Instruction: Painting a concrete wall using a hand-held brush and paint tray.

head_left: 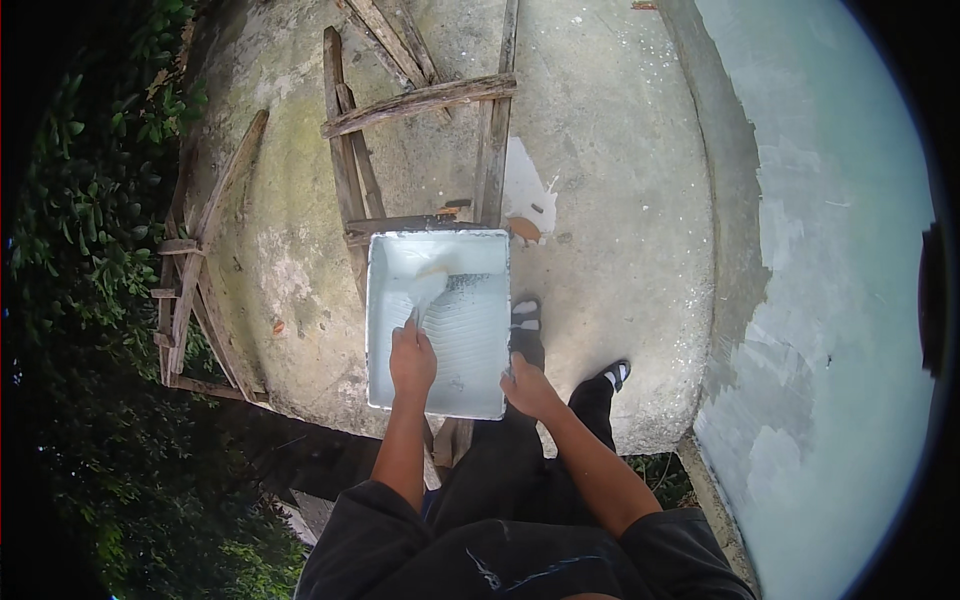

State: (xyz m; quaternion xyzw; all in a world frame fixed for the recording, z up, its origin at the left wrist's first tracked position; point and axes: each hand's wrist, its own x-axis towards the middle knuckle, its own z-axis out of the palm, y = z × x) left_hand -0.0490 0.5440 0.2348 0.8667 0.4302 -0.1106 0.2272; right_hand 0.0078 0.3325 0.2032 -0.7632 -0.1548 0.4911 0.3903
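A rectangular paint tray (465, 340) with pale paint and a ridged slope lies in front of me over a wooden frame. My left hand (413, 360) is closed around the handle of a paintbrush (428, 285), whose paint-covered head is in the upper part of the tray. My right hand (530, 387) grips the tray's right edge, fingers at the rim.
Weathered wooden ladder-like frames (415, 97) (195, 260) stand on the stained concrete floor (630, 180). A partly painted pale blue-green wall (820, 300) runs along the right. Dense foliage (100, 200) lines the left, beyond the concrete edge. My sandalled feet (615, 375) are below.
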